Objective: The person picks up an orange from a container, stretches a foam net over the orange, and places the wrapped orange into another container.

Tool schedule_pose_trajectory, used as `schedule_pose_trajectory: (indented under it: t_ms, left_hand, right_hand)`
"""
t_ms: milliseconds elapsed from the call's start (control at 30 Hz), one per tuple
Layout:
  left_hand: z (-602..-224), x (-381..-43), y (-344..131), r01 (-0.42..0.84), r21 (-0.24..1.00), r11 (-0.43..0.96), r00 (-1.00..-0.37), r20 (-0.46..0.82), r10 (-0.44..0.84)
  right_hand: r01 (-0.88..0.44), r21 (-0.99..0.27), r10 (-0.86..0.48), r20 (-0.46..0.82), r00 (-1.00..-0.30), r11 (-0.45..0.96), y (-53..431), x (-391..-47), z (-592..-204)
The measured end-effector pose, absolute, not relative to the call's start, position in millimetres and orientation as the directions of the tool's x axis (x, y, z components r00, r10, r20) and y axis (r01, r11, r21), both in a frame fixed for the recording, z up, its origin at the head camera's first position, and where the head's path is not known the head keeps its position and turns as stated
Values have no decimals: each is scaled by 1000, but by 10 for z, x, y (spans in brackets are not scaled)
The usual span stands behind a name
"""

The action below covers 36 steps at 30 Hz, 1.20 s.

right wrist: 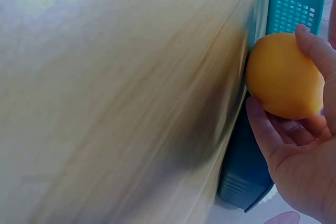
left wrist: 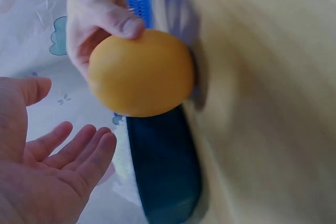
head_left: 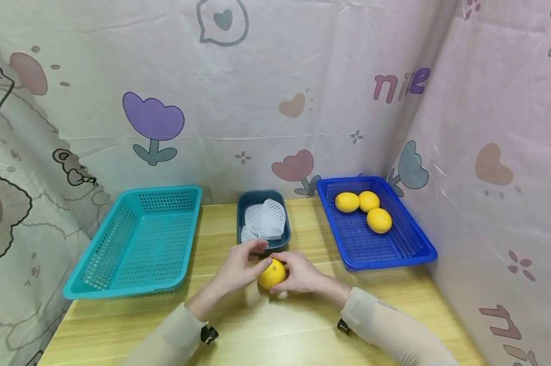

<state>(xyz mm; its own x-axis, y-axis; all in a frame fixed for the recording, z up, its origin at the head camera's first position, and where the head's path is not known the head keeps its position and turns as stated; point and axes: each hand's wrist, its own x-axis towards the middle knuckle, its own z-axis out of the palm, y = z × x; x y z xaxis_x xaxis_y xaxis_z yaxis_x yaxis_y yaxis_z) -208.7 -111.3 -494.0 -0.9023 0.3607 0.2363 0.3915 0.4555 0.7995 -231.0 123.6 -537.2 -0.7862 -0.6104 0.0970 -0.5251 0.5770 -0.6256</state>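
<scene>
A yellow lemon (head_left: 271,275) is held between the thumb and fingers of my right hand (head_left: 303,274), low over the table's middle. In the right wrist view, the thumb (right wrist: 315,45) lies over one side of the lemon (right wrist: 283,77) and the fingers curl under the other. My left hand (head_left: 237,267) is just left of the fruit. In the left wrist view, its fingers (left wrist: 79,156) are spread and relaxed, apart from the lemon (left wrist: 142,74). Directly behind both hands is a small dark basket (head_left: 242,206) with white foam netting (head_left: 266,218) inside.
A turquoise basket (head_left: 133,292) with nothing in it sits at the left on the wooden table (head_left: 275,335). On the right, a blue basket (head_left: 358,259) contains three lemons (head_left: 379,220). Patterned cloth (head_left: 239,91) hangs along the back and sides.
</scene>
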Motion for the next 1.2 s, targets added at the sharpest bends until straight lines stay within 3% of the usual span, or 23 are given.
schedule_pose_trajectory:
  t_ms: [267,733,1200]
  left_hand:
    - [-4778,-2272,-1090,403,767,499,-912,296,283]
    - [-4719,-2577,-1012,288,682,672,-953,269,136]
    - [-4668,-2833,-863,171,570,804,-985,125,121]
  right_hand:
    - [-502,-625,-599,68,-798,597,1234,-2290,-5353]
    - [-507,-611,-600,64,-798,608,1218,-2275,-5307]
    - [-513,-616,-604,74,-794,598,1225,-2265,-5302]
